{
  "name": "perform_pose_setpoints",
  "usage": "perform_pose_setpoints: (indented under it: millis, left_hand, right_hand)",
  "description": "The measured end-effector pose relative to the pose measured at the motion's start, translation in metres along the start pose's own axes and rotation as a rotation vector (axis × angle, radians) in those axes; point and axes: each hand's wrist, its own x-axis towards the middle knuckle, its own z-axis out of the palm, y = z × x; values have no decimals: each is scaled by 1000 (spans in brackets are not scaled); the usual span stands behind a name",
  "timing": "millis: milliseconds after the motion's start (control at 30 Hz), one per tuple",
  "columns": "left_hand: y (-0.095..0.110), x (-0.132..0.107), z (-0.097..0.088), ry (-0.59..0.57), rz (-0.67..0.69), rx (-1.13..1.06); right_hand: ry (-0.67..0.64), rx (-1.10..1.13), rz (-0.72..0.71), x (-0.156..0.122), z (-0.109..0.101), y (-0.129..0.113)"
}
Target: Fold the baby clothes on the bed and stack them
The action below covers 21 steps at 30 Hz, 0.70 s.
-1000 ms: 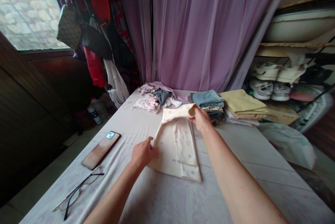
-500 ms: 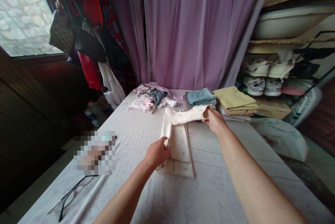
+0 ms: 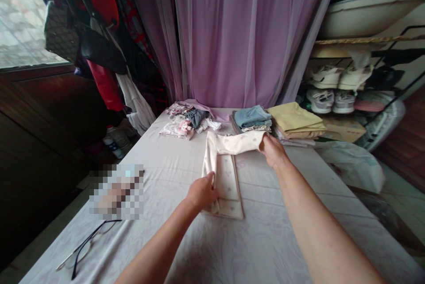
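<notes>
A cream top (image 3: 229, 177) with small printed shapes lies partly folded on the bed, its left side turned inward in a narrow strip. From its far end a sleeve (image 3: 237, 142) stretches to the right. My right hand (image 3: 274, 150) is closed on the cuff end of that sleeve, most fingertips hidden by cloth. Nearer to me, my left hand (image 3: 202, 191) grips the folded left edge of the top, thumb and finger close together at the strip.
Behind the top are a heap of crumpled clothes (image 3: 187, 120), folded blue clothes (image 3: 252, 116) and a yellow folded cloth (image 3: 295, 120). Eyeglasses (image 3: 88, 242) and a blurred-out item (image 3: 116, 192) lie at left on the bedsheet (image 3: 159, 173). A shoe rack (image 3: 338, 78) stands at right.
The sleeve in my right hand looks flatter and more spread, showing more of its print. My left hand stays at the folded edge. The whole view has shifted slightly.
</notes>
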Motion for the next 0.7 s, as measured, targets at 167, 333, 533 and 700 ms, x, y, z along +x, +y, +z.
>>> perform_pose_setpoints:
  millis: [167, 333, 533, 700]
  left_hand:
    - [-4, 2, -4, -18, 64, -94]
    - [-19, 30, -22, 141, 48, -112]
    - [-38, 93, -54, 254, 153, 70]
    - [-30, 147, -52, 245, 314, 279]
  right_hand:
    - [55, -73, 10, 1, 2, 6]
    - [94, -149, -10, 9, -7, 36]
    - [147, -199, -61, 16, -29, 82]
    - [161, -213, -152, 16, -42, 102]
